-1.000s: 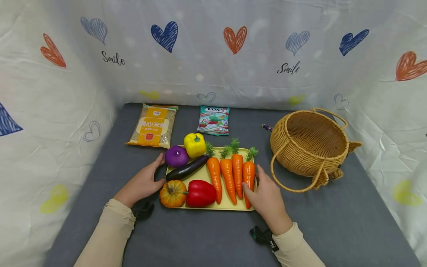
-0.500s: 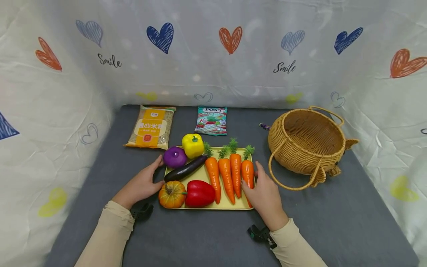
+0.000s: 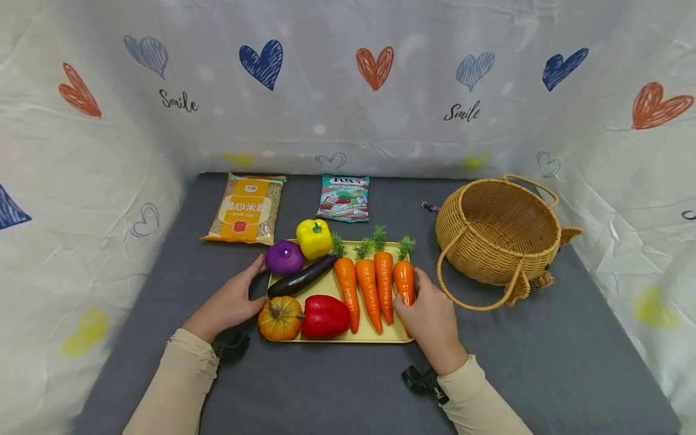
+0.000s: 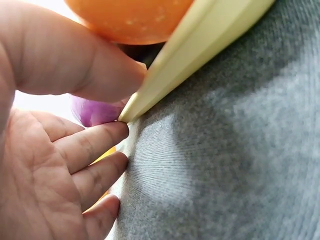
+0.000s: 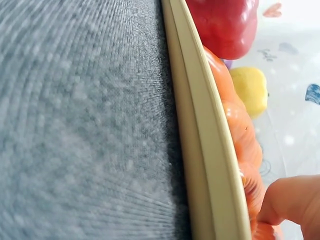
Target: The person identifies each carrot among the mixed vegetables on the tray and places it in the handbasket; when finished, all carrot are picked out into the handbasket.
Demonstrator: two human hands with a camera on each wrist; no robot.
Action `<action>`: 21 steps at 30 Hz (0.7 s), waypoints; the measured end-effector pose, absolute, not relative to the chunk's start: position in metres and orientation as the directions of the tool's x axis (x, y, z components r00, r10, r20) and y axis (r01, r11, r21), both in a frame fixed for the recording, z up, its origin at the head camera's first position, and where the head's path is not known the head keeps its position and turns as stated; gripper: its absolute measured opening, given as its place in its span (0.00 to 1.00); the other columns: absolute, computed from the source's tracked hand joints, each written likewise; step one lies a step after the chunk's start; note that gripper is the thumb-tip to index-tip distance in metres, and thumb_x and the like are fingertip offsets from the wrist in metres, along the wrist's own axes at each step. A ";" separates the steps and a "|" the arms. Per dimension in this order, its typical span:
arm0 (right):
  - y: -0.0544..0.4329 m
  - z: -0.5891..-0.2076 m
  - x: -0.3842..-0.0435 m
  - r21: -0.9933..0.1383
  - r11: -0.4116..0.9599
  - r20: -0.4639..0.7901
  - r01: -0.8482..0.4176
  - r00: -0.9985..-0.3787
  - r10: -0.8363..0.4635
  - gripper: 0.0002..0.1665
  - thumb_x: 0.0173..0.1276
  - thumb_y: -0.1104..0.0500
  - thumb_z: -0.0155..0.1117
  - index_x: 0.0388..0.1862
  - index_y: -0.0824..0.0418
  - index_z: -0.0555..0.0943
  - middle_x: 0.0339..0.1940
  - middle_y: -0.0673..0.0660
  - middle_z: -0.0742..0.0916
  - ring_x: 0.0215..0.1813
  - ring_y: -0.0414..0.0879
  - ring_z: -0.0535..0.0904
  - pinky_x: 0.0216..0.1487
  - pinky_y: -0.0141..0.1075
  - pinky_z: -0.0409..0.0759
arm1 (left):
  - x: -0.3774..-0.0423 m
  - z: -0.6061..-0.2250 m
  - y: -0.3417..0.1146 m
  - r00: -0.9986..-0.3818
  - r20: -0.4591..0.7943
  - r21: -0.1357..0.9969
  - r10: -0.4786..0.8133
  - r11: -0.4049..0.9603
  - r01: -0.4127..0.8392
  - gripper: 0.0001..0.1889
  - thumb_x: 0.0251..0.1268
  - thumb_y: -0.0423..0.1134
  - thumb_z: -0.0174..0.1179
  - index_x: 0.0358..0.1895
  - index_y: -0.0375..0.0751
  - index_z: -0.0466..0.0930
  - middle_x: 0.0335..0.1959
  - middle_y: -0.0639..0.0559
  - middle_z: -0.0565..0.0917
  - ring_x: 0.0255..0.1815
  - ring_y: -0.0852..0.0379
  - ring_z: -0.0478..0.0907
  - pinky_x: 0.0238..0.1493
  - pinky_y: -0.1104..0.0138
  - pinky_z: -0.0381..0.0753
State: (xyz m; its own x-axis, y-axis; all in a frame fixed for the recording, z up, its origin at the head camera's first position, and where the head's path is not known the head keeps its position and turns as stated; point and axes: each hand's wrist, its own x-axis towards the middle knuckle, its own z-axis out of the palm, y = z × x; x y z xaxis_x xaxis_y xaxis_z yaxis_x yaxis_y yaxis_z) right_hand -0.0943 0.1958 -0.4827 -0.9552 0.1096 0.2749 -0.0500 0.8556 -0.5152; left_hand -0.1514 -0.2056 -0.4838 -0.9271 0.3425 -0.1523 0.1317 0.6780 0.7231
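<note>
A pale yellow tray (image 3: 328, 285) lies on the grey cloth in the head view, laden with play vegetables. On its left are a purple onion (image 3: 285, 258), an eggplant (image 3: 301, 279), a yellow bell pepper (image 3: 314, 241), a small pumpkin (image 3: 279, 319) and a red bell pepper (image 3: 326, 317); several carrots (image 3: 368, 296) fill the right. My left hand (image 3: 231, 302) pinches the tray's left rim, thumb on top, index fingertip against the edge. My right hand (image 3: 432, 320) grips the right side, its thumb (image 5: 295, 202) over the rim beside a carrot; the other fingers are mostly hidden.
Behind the tray lie a yellow-labelled grain bag (image 3: 244, 208) and a teal candy bag (image 3: 344, 198). A wicker basket (image 3: 478, 254) stands to the right, its near handle drooping close to my right hand. Printed curtain (image 3: 326, 115) surrounds the table on the back and sides.
The whole head view has shifted slightly. Both hands stay at the tray's sides, and the tray and its vegetables keep their places.
</note>
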 end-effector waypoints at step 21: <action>0.190 -0.441 -0.067 -0.561 0.812 0.476 -0.162 -0.866 0.156 0.50 0.59 0.55 0.78 0.79 0.64 0.69 0.43 0.61 0.91 0.31 0.52 0.86 0.24 0.44 0.82 | -0.150 -0.481 -0.208 -0.922 -0.118 0.724 0.369 0.667 0.174 0.50 0.71 0.36 0.66 0.87 0.32 0.43 0.81 0.33 0.64 0.83 0.34 0.55 0.80 0.37 0.53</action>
State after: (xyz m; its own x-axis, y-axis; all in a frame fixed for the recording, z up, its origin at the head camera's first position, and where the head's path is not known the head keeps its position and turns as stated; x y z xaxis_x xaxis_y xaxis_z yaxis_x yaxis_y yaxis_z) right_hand -0.0671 0.1904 -0.4409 -0.8657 0.1562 0.4757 -0.1617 0.8120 -0.5608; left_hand -0.1496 -0.2078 -0.4810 -0.9221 0.3686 -0.1178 0.1741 0.6671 0.7243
